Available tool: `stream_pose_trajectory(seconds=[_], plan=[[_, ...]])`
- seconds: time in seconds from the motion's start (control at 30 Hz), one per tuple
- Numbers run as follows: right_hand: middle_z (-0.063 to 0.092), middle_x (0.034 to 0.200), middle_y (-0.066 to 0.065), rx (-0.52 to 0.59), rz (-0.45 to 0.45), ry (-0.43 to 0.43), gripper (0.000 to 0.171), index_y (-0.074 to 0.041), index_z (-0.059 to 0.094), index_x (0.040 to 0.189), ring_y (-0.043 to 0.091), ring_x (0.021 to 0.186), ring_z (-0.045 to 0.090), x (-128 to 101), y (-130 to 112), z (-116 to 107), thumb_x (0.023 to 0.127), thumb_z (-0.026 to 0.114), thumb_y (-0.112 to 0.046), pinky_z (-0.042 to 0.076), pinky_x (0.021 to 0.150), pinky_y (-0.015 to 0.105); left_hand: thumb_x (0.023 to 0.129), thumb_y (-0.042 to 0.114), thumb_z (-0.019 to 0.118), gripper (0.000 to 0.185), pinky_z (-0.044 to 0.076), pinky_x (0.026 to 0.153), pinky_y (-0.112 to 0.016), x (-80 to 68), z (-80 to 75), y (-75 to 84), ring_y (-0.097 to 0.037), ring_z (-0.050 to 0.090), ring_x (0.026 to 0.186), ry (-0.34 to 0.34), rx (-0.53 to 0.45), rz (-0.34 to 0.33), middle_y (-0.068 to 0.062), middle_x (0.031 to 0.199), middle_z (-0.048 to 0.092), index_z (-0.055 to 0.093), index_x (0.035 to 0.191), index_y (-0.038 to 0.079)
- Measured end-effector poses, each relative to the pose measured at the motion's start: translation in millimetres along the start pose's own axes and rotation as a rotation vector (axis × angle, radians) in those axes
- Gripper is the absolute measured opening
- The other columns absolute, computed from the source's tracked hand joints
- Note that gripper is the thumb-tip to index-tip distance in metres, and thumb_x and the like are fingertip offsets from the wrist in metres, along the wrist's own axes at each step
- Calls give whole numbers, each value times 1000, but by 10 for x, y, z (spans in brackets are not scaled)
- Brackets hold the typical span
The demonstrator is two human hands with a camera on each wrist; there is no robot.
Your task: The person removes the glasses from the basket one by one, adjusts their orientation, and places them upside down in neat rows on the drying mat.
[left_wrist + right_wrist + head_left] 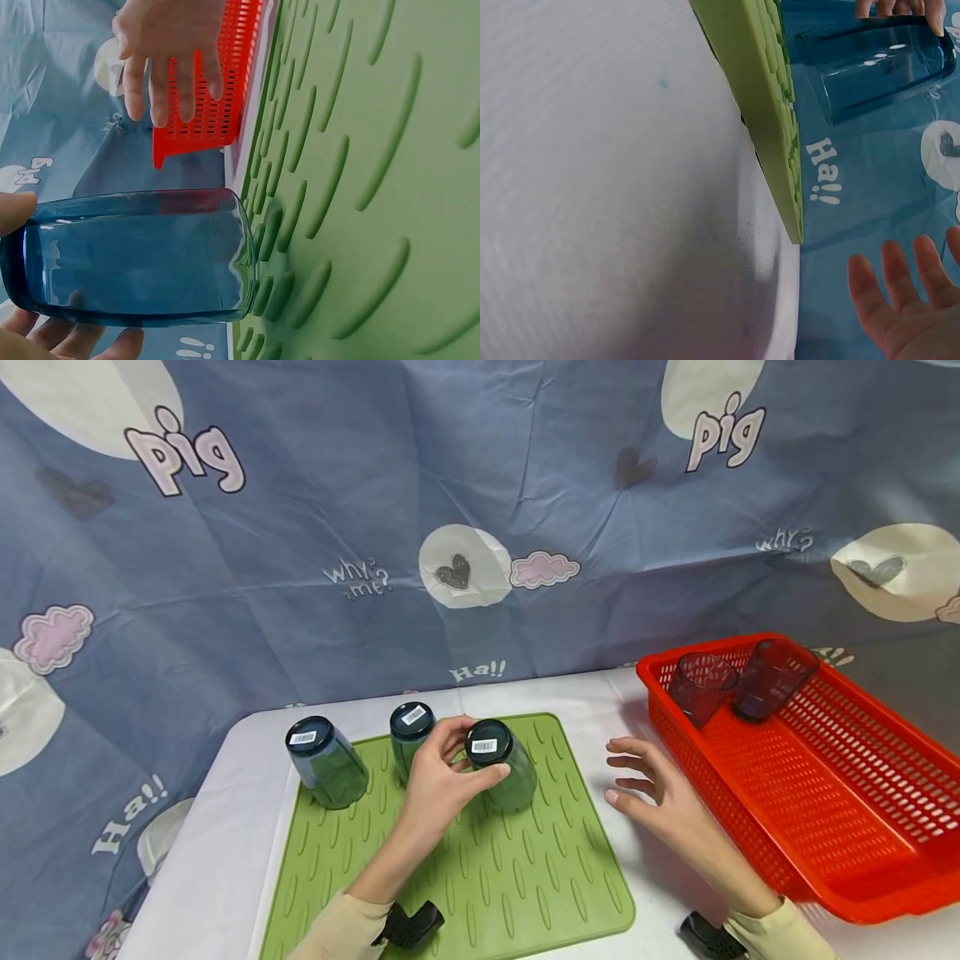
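The dark blue cup (504, 765) is standing upside down on the green ribbed mat (525, 877), and the left hand (442, 785) is gripping it around its base. 2 more inverted cups (324, 762) are standing to its left. The right hand (652, 785) is hovering with relaxed, spread fingers, holding nothing, between the mat and the red basket (840, 810), which is containing 2 cups (772, 678).

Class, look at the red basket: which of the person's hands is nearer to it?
Right. The right hand hovers open just beside the red basket; the left hand grips an upturned blue cup on the green mat, farther away.
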State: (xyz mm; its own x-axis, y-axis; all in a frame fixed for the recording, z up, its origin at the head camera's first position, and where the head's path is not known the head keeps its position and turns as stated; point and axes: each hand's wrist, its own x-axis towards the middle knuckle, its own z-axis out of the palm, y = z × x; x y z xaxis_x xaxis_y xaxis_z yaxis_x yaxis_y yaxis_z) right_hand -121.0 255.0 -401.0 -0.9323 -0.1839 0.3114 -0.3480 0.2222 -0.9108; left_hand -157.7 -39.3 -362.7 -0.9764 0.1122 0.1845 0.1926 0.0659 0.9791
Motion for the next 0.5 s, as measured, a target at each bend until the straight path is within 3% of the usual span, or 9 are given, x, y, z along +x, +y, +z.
stream_pose_trajectory(seconds=[0.5], plan=[[49,137,2,-21,-3,-7,54,-13,47,137,35,124,49,-3,32,-1,89,71,-5,49,97,34,72,10,86,57,49,93,-42,203,140,-44,-16,59,111,15,5,17,0,115,65,60,121,16]])
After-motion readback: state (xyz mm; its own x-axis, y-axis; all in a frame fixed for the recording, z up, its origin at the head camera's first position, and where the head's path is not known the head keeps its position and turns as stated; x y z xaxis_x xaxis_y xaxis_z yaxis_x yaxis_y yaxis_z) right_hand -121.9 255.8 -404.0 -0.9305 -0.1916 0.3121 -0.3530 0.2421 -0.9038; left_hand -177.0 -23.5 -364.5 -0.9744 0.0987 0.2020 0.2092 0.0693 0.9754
